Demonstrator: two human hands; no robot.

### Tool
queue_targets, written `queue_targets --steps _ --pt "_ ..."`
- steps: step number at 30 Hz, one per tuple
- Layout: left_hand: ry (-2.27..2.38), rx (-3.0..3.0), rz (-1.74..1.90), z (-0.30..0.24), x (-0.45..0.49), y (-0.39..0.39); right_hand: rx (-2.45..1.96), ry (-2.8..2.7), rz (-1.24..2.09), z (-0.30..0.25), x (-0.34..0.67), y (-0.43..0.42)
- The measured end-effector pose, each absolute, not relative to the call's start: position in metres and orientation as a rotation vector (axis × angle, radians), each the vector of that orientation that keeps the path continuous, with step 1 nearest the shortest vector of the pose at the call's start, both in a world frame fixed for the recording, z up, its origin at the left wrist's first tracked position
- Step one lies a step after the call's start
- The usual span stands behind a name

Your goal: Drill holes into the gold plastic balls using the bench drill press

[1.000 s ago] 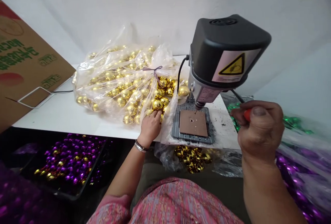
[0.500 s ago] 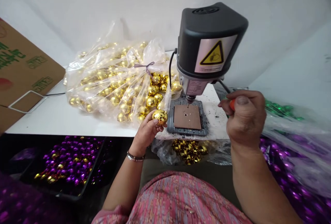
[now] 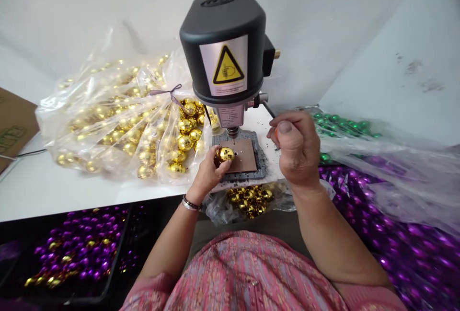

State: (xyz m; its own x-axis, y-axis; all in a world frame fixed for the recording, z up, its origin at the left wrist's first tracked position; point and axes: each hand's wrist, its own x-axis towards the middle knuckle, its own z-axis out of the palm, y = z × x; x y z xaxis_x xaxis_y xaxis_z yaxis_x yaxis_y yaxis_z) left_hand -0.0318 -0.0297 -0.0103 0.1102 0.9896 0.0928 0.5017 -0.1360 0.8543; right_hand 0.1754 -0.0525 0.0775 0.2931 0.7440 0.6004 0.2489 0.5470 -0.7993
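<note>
My left hand pinches a gold mirror ball and holds it on the brown plate of a small bench drill, right under the drill bit. My right hand is closed round the drill's orange-tipped lever, to the right of the plate. A clear plastic bag of gold balls lies on the white table just left of the drill.
A black tray of purple and gold balls sits below the table at the left. Gold balls in plastic hang under the drill. Bags of green balls and purple balls lie at the right. A cardboard box stands far left.
My left hand picked a gold ball out of the bag and carried it right onto the drill plate. The view swung right; my right hand stayed on the lever.
</note>
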Motion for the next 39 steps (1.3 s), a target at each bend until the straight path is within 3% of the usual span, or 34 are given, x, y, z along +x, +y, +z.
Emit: queue_targets --steps 8,23,39 --pt "1.464 1.942 0.899 -0.008 -0.020 -0.021 -0.989 -1.279 0.402 0.077 0.175 -0.053" --pt "1.348 1.553 0.911 -0.013 -0.029 -0.004 -0.923 -1.290 0.434 0.081 0.176 -0.053" --pt "1.446 1.925 0.638 0.013 -0.005 0.004 -0.981 -1.331 0.378 0.085 0.179 -0.056"
